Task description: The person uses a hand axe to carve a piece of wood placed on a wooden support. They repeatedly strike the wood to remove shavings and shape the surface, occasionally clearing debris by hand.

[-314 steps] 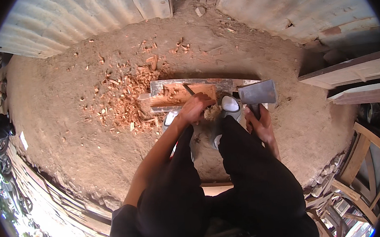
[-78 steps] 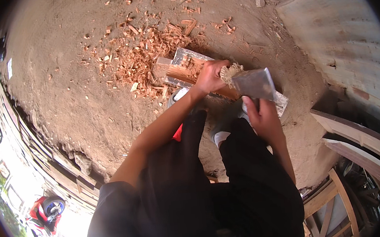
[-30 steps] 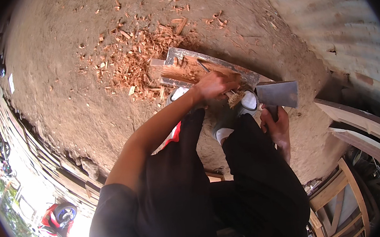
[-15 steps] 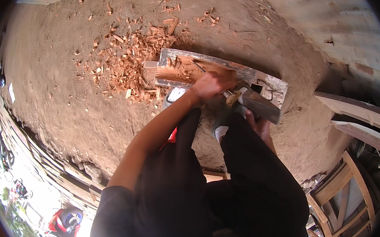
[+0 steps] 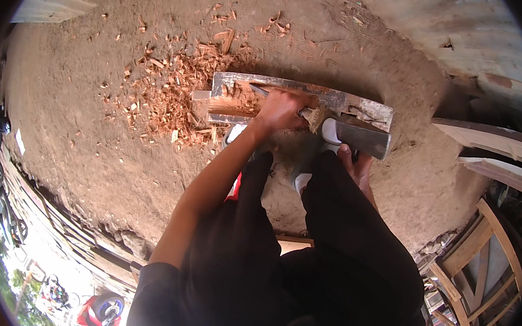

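My left hand (image 5: 284, 109) is closed around a chisel (image 5: 259, 90). Its blade points up and left into the reddish carved hollow of a long, weathered wooden piece (image 5: 323, 93). The frayed, pale butt of the chisel's handle sticks out on the right of the fist. Lower right, the fingers of my right hand (image 5: 358, 165) are wrapped at the lower edge of a dark, block-shaped mallet (image 5: 364, 138); its grip is mostly hidden. The mallet covers part of the wooden piece's right end. A white rounded shape, seemingly a shoe toe (image 5: 331, 131), lies against the mallet's left end.
Reddish wood shavings (image 5: 174, 96) lie in a heap on the dirt floor to the left. A corrugated sheet wall (image 5: 447, 16) stands at the upper right. Curved boards (image 5: 489, 143) and a wooden frame (image 5: 487, 267) lean at the right. A red motorcycle (image 5: 98, 320) is at lower left.
The mallet in my right hand has tilted more level, its right end swinging upward. The chisel's blade and my left hand have shifted slightly left and show at a flatter angle.
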